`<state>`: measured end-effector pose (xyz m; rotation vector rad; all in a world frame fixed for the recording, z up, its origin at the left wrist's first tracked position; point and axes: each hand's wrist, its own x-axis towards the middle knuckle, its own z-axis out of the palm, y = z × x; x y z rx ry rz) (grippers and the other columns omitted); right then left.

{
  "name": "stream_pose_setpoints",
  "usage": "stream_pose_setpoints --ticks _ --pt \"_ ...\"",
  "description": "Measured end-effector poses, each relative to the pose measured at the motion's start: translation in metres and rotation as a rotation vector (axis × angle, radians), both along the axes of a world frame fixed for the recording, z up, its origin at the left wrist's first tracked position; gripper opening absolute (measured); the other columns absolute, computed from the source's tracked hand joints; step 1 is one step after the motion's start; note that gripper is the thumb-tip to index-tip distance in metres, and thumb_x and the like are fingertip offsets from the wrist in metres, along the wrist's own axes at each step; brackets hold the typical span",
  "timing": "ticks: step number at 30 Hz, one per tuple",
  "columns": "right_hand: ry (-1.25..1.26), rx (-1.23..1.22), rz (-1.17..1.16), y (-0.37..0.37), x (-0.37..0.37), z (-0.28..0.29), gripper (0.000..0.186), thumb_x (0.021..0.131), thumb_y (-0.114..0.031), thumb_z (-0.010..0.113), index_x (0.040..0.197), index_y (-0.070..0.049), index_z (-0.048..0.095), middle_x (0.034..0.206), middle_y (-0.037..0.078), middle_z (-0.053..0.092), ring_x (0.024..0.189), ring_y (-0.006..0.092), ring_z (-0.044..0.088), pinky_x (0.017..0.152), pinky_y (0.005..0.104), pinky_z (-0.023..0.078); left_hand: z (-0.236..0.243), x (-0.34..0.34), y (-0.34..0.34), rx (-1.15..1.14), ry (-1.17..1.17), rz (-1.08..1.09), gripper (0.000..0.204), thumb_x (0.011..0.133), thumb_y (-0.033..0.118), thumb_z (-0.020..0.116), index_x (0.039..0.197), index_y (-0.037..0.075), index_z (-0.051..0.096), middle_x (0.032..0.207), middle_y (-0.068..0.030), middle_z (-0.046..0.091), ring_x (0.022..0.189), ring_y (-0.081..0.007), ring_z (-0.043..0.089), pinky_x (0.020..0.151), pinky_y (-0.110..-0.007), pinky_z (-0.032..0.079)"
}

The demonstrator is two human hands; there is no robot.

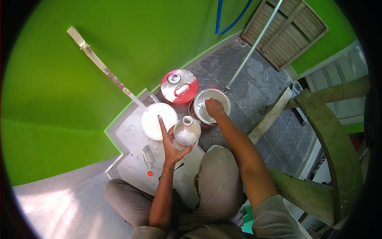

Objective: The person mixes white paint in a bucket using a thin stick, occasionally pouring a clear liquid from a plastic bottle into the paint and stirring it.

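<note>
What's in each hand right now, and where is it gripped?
The left hand holds a clear bottle around its lower body, below the neck. Whether the right hand, over the open bucket, holds anything cannot be told.

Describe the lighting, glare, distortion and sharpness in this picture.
Head view: bright patches of light wash out part of the grey floor at lower left; head view: a pale sheen, probably reflected light, covers part of the red can's top; head view: fisheye leaves black corners; head view: the clear bottle in the left hand looks fairly sharp.
</note>
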<state>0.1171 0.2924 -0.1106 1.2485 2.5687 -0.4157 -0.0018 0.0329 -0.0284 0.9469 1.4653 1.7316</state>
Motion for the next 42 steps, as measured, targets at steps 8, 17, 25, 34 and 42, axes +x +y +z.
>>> stream_pose_setpoints --ticks 8,17,25,34,42 --pt "0.026 0.084 0.052 0.008 0.017 -0.021 0.04 0.11 -0.026 0.04 0.104 -0.006 0.074 0.111 0.023 0.073 0.102 0.0386 0.075 0.089 0.0514 0.059 0.004 0.003 0.005 0.006 0.047 0.053 0.15 0.065 0.012 0.09 0.169 0.01 -0.018 0.138 -0.0273 0.064 0.126 -0.0352 0.067 0.111 -0.046 0.05" --pt "-0.001 0.062 0.16 0.007 0.014 0.018 0.024 0.102 -0.018 0.053 0.106 -0.006 0.074 0.109 0.021 0.073 0.104 0.0387 0.074 0.092 0.0489 0.059 0.007 0.002 0.007 -0.009 0.035 0.056 0.151 0.066 0.012 0.091 0.169 0.011 -0.018 0.14 -0.0288 0.062 0.128 -0.0362 0.064 0.113 -0.046 0.048" --pt "-0.218 -0.021 0.231 0.01 -0.004 0.036 0.028 0.083 -0.008 0.073 0.111 -0.003 0.075 0.114 0.022 0.075 0.105 0.0376 0.076 0.089 0.0453 0.063 0.009 0.002 0.005 -0.017 0.065 0.063 0.149 0.066 0.012 0.09 0.17 0.01 -0.017 0.135 -0.0262 0.066 0.124 -0.0341 0.067 0.111 -0.046 0.049" --pt "-0.29 -0.124 0.095 0.006 -0.009 0.021 0.035 0.084 -0.006 0.076 0.119 -0.003 0.077 0.126 0.022 0.074 0.116 0.0348 0.074 0.096 0.0434 0.062 0.01 -0.001 0.003 0.009 0.101 0.054 0.149 0.067 0.014 0.09 0.169 0.009 -0.019 0.134 -0.0267 0.066 0.123 -0.0341 0.067 0.11 -0.046 0.049" --pt "-0.114 -0.023 0.053 0.005 -0.007 -0.006 0.025 0.099 -0.013 0.06 0.117 -0.002 0.074 0.121 0.025 0.072 0.114 0.0396 0.073 0.096 0.0467 0.061 0.007 0.001 0.006 -0.009 0.082 0.052 0.149 0.067 0.014 0.09 0.169 0.008 -0.019 0.134 -0.0272 0.065 0.123 -0.0342 0.067 0.111 -0.046 0.049"
